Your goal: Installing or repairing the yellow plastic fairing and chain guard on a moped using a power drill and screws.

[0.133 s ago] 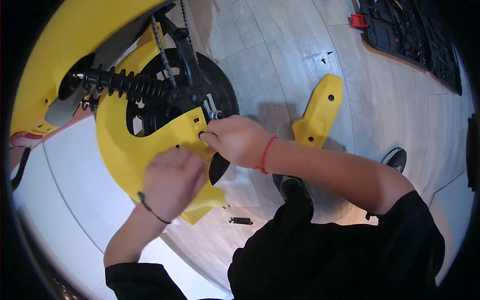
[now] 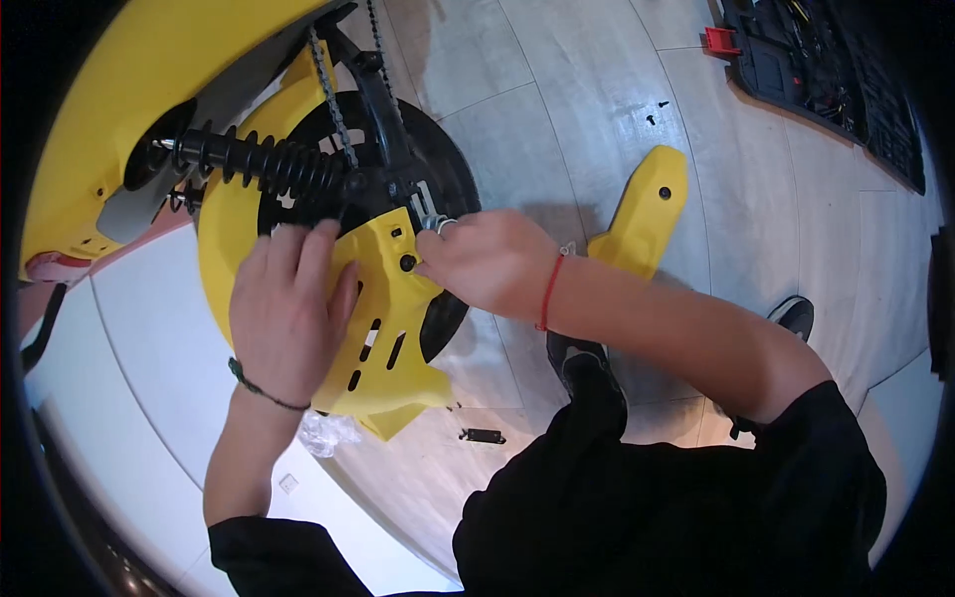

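Observation:
The yellow slotted cover [image 2: 413,383] sits on the black wheel [image 2: 453,169] of a yellow vehicle, below a black coil-spring shock [image 2: 269,169] and hanging chains [image 2: 333,104]. My right hand [image 2: 482,259] has its fingertips closed at the cover's upper right, beside a black bolt [image 2: 408,263] and a silver metal fitting [image 2: 428,204]; whatever is between them is hidden. My left hand [image 2: 284,308] rests over the left part of the cover, fingers apart and slightly curved, fingertips at its upper edge.
A second yellow part [image 2: 637,219] lies on the wood-look floor. An open black tool case [image 2: 806,70] is at the back right, small screws [image 2: 652,119] nearby. A small black part [image 2: 482,436], crumpled clear plastic [image 2: 323,433] and my feet [image 2: 577,368] are lower down.
My left hand has moved up and leftward and its fingers have straightened, uncovering slots in the cover. My right hand has shifted slightly right and up.

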Available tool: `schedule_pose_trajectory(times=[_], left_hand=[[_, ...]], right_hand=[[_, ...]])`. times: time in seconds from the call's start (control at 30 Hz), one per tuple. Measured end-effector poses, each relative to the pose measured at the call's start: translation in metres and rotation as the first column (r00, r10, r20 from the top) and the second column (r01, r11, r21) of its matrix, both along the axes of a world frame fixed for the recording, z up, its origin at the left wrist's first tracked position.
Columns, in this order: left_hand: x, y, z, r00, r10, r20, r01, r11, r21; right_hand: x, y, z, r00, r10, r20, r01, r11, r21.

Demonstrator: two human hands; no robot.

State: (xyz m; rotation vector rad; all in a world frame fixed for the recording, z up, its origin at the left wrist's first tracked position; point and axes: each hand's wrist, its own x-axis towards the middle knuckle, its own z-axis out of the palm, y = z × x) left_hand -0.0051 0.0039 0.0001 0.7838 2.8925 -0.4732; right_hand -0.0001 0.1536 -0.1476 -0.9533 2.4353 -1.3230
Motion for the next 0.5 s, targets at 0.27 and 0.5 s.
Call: schedule_pose_trajectory(times=[0.27, 0.5], left_hand=[[-0.007, -0.018, -0.018, 0.999, -0.036, 0.033, 0.041, 0.981, -0.188], [-0.011, -0.018, -0.016, 0.999, -0.039, 0.015, 0.042, 0.970, -0.239]], right_hand=[[-0.016, -0.003, 0.006, 0.977, 0.168, -0.132, -0.159, 0.984, 0.079], [-0.008, -0.008, 0.021, 0.986, 0.131, 0.105, -0.140, 0.986, 0.089]])
